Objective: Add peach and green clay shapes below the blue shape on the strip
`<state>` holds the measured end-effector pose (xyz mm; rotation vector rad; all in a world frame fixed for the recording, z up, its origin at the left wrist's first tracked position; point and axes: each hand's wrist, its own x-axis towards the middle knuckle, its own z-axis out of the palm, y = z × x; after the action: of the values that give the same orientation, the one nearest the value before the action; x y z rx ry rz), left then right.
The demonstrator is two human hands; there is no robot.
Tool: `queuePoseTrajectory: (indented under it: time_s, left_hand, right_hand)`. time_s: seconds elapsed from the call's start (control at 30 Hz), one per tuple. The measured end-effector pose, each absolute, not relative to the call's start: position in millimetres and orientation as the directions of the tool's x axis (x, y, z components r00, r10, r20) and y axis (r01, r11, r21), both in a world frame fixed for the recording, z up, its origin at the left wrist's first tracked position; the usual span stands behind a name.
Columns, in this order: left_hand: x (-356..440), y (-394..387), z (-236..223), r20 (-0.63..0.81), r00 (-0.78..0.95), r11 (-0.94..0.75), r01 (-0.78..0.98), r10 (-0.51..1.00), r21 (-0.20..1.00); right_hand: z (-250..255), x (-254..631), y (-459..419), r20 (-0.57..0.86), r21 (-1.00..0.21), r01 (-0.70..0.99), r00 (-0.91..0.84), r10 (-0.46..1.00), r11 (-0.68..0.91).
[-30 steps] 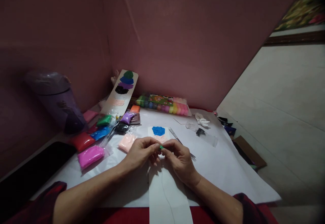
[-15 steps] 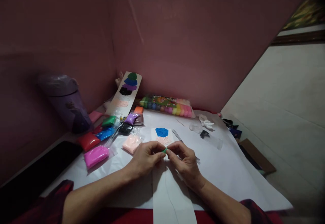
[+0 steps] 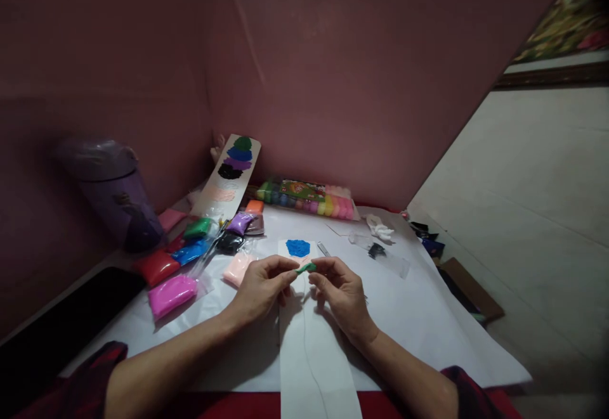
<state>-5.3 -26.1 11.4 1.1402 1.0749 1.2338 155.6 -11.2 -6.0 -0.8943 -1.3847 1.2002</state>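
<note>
Between the fingertips of both hands is a small twisted piece of green modelling clay. My left hand pinches its left end, and my right hand pinches its right end. Below them lies a long white card strip with a thin curved line drawn down it. At the strip's far end is a patch of blue clay, with a peach patch just below it, partly hidden by my hands. A metal tool lies past my right hand, mostly covered by it.
Left of the strip lie several clay packets, among them a pink packet and a red packet. A finished-looking sample card leans at the back beside a long clay pack. A purple tumbler and black object stand left; a clear case lies right.
The green clay now looks longer and more exposed, with my fingertips farther apart. Both hands have shifted slightly left and up in view, and the whole scene has shifted a little left.
</note>
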Motion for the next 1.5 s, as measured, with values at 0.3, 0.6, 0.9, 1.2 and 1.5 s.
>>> queuePoseTrajectory:
  time_s: [0.3, 0.6, 0.9, 1.2, 1.5]
  left_hand:
    - [-4.6, -29.0, 11.9, -0.008, 0.129, 0.021, -0.103, 0.992, 0.994]
    - [-3.7, -30.0, 14.7, -0.045, 0.189, 0.072, -0.138, 0.981, 0.988]
    - [-6.7, -28.0, 7.6, -0.008, 0.237, 0.025, -0.070, 0.972, 0.997]
    - [-4.9, -26.2, 5.3, 0.068, 0.127, -0.061, -0.060, 0.990, 0.996]
    - [-4.2, -26.5, 14.4, 0.001, 0.059, 0.010, -0.191, 0.998, 0.982]
  right_hand:
    - [2.1, 156.9, -20.7, 0.411, -0.880, 0.106, -0.316, 0.855, 0.462]
    - [4.1, 157.1, -21.7, 0.460, -0.854, 0.115, -0.287, 0.840, 0.507]
    - [-0.3, 159.2, -19.8, 0.415, -0.871, 0.138, -0.307, 0.857, 0.471]
    - [0.3, 157.7, -19.1, 0.417, -0.885, 0.117, -0.230, 0.879, 0.451]
    - [-7.5, 159.7, -12.9, 0.303, -0.946, 0.079, -0.129, 0.944, 0.315]
